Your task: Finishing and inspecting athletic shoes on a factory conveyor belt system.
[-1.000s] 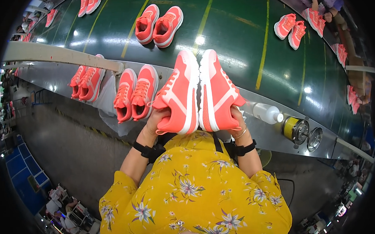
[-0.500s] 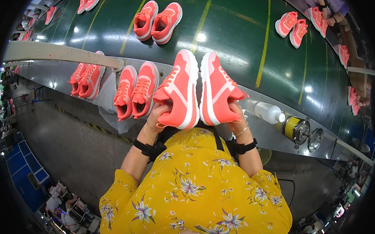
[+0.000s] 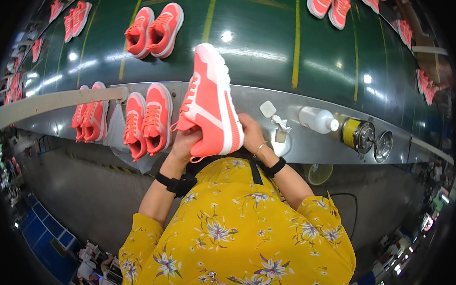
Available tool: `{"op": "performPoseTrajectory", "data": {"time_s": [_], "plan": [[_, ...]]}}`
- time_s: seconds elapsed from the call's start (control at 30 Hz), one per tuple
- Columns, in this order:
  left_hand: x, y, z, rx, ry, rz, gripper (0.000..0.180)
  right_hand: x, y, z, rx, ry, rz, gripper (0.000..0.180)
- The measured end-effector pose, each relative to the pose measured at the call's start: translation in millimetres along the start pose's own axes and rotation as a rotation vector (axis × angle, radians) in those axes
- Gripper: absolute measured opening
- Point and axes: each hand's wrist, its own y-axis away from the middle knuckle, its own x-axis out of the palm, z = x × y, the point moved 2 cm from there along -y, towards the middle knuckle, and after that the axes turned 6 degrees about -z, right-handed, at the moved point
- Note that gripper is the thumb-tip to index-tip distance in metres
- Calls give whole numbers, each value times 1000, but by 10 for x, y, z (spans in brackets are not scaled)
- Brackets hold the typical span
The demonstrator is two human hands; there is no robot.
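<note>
A coral-pink sneaker with a white sole stands toe-up in front of me, its side turned to my face. My left hand is closed on it at the heel, fingers partly inside the opening. My right hand is curled close against the sole near the heel; its fingertips go behind the sneaker, so what they grip is hidden. Only one sneaker shows between my hands. Just to the left, a matching pair of sneakers rests on the metal ledge.
Along the green conveyor belt stand more sneaker pairs. On the ledge at right are a white bottle, a yellow-banded metal can, a round metal lid and a crumpled white scrap. A pale rail crosses at left.
The two sneakers were held apart, one in each hand; now only one shows, in my left hand. My right hand has moved left to its sole. The view has shifted right.
</note>
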Motion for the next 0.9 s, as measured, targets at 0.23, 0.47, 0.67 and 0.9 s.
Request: {"op": "performPoseTrajectory", "data": {"time_s": [0.23,0.47,0.67,0.9], "plan": [[579,-412,722,-117,-25,-5,76,-831,403,-126,-123,809,-839,22],[624,-689,1124,237,-502,-40,77,-1017,438,-545,-218,876,-687,16],[694,-666,1158,170,-530,-120,74,-937,534,-269,-125,613,-868,10],[666,-662,1160,230,-653,-125,75,-554,532,22,-141,489,-832,13]]}}
